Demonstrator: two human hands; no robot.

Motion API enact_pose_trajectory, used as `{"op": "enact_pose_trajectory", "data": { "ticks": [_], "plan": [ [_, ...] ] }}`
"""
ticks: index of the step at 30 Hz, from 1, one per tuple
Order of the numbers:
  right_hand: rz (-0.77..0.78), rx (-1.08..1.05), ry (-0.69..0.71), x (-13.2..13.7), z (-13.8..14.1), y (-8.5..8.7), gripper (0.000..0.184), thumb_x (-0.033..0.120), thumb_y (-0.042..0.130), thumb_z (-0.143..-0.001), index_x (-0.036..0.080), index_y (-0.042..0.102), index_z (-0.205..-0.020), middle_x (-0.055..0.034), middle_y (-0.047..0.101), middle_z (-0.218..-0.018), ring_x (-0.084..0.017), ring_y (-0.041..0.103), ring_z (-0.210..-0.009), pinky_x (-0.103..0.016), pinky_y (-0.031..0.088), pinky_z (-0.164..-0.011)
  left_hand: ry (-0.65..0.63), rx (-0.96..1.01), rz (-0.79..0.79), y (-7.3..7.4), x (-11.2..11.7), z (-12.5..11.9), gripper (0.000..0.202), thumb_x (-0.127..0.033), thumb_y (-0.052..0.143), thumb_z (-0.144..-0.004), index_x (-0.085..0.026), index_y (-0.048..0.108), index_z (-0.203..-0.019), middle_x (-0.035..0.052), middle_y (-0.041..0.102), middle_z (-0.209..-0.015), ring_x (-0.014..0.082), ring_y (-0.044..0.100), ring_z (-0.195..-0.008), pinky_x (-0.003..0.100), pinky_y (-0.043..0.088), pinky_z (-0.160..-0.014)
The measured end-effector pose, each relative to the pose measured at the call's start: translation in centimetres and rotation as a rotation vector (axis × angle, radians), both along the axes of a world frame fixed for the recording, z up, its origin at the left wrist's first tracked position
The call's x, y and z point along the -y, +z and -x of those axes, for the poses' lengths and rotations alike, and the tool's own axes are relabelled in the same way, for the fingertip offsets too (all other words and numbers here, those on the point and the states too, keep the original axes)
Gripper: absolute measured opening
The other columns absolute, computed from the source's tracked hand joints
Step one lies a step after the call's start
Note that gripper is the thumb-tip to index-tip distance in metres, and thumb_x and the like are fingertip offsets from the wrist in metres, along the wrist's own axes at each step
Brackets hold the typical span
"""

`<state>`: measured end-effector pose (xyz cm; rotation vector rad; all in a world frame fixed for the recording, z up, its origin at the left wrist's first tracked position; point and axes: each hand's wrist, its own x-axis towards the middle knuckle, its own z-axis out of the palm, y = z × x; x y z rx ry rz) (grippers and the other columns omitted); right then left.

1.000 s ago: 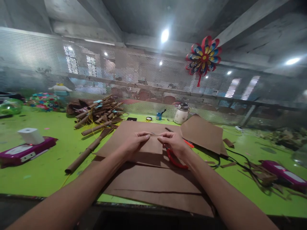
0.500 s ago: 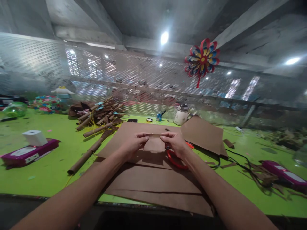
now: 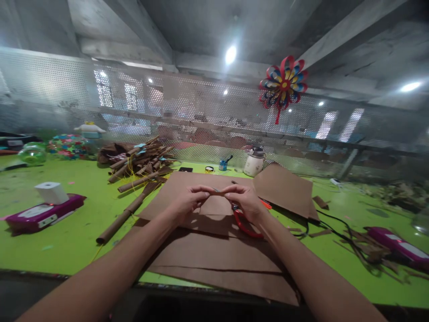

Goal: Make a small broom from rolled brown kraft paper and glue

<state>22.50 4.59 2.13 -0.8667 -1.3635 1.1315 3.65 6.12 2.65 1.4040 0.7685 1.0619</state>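
Observation:
Between my hands is a small piece of brown paper (image 3: 216, 206), its top edge pinched and turned over by the fingers and thumbs. My left hand (image 3: 189, 202) is closed on the left end of that edge, my right hand (image 3: 246, 202) on the right end. Red-handled scissors (image 3: 247, 227) show below my right hand, partly hidden by it; whether the hand touches them I cannot tell. Under both hands lie large sheets of brown paper (image 3: 214, 255), overlapping toward the table's front edge.
Rolled brown paper tubes (image 3: 142, 163) are heaped at the back left, one long roll (image 3: 115, 226) nearer. Purple power strips (image 3: 45, 214) lie at both sides. A white bottle (image 3: 254, 163) and a small blue jar (image 3: 223, 164) stand behind. Paper scraps (image 3: 372, 250) and cables lie right.
The top edge of the small paper piece is now folded or rolled further over, and less of its face shows. Both hands stay at nearly the same place.

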Motion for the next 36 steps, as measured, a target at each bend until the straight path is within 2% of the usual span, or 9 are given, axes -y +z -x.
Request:
{"op": "enact_pose_trajectory", "data": {
  "ticks": [4, 8, 13, 18, 23, 26, 30, 36],
  "plan": [
    [-0.003, 0.01, -0.003, 0.0, 0.1, -0.1, 0.011, 0.016, 0.063, -0.059, 0.015, 0.068, -0.069, 0.004, 0.05, -0.047, -0.005, 0.038, -0.043, -0.02, 0.028, -0.044, -0.052, 0.03, 0.04, 0.2, 0.2, -0.2, 0.036, -0.037, 0.06, -0.068, -0.013, 0.065, -0.094, 0.0003, 0.053, -0.064, 0.008, 0.041, -0.057, 0.019, 0.03, -0.053],
    [-0.034, 0.065, -0.003, 0.1, 0.3, -0.1, 0.011, 0.016, 0.062, -0.059, 0.014, 0.068, -0.068, 0.0031, 0.052, -0.047, -0.006, 0.041, -0.043, -0.021, 0.031, -0.046, -0.062, -0.114, 0.081, 0.1, 0.3, -0.4, 0.043, -0.049, 0.057, -0.068, -0.013, 0.065, -0.09, 0.0035, 0.057, -0.07, 0.0109, 0.045, -0.062, 0.021, 0.031, -0.054],
    [-0.043, 0.104, 0.008, -0.1, 0.2, -0.3, 0.012, 0.016, 0.061, -0.06, 0.014, 0.068, -0.069, 0.0031, 0.052, -0.047, -0.006, 0.041, -0.043, -0.021, 0.032, -0.047, -0.154, -0.256, 0.01, -0.1, 0.3, -0.2, 0.04, -0.049, 0.055, -0.068, -0.012, 0.063, -0.078, -0.0005, 0.048, -0.06, 0.0093, 0.038, -0.055, 0.021, 0.025, -0.05],
    [-0.024, 0.152, 0.094, -0.5, -0.6, -0.6, 0.017, 0.016, 0.06, -0.061, 0.014, 0.068, -0.076, 0.0031, 0.052, -0.049, -0.006, 0.04, -0.045, -0.021, 0.031, -0.047, -0.196, -0.359, -0.166, -0.2, -0.1, 0.1, 0.036, -0.047, 0.05, -0.074, -0.013, 0.054, -0.062, -0.0049, 0.034, -0.052, 0.0074, 0.026, -0.05, 0.022, 0.02, -0.049],
    [0.04, 0.156, 0.168, -0.4, -1.5, -0.1, 0.028, 0.018, 0.058, -0.061, 0.015, 0.065, -0.088, -0.0011, 0.06, -0.068, -0.009, 0.047, -0.054, -0.023, 0.036, -0.055, -0.183, -0.414, -0.275, -0.2, -0.3, 0.1, 0.039, -0.047, 0.044, -0.078, -0.016, 0.041, -0.054, -0.0053, 0.032, -0.049, 0.0074, 0.027, -0.048, 0.022, 0.021, -0.049],
    [0.03, 0.237, 0.156, -0.2, -1.2, 0.1, 0.025, 0.025, 0.059, -0.065, 0.015, 0.065, -0.087, -0.0028, 0.061, -0.075, -0.01, 0.048, -0.06, -0.022, 0.036, -0.057, -0.175, -0.431, -0.294, -0.2, -0.3, 0.0, 0.038, -0.047, 0.043, -0.078, -0.015, 0.045, -0.057, -0.0051, 0.034, -0.05, 0.0075, 0.029, -0.049, 0.022, 0.022, -0.049],
    [-0.005, 0.313, 0.073, -0.2, -0.7, -0.1, 0.024, 0.035, 0.063, -0.065, 0.013, 0.064, -0.074, -0.0007, 0.059, -0.066, -0.009, 0.047, -0.058, -0.022, 0.035, -0.057, -0.167, -0.417, -0.278, -0.5, -0.4, -0.2, 0.034, -0.045, 0.044, -0.077, -0.013, 0.052, -0.067, -0.0049, 0.037, -0.051, 0.0077, 0.031, -0.049, 0.021, 0.025, -0.049],
    [0.01, 0.264, 0.086, -0.3, -0.6, -0.4, 0.023, 0.035, 0.066, -0.063, 0.013, 0.062, -0.07, 0.001, 0.056, -0.059, -0.009, 0.045, -0.053, -0.022, 0.035, -0.055, -0.155, -0.375, -0.198, -0.7, -0.2, -0.5, 0.032, -0.045, 0.049, -0.074, -0.015, 0.052, -0.066, -0.0045, 0.038, -0.051, 0.0078, 0.032, -0.048, 0.021, 0.025, -0.048]
  ]
}}
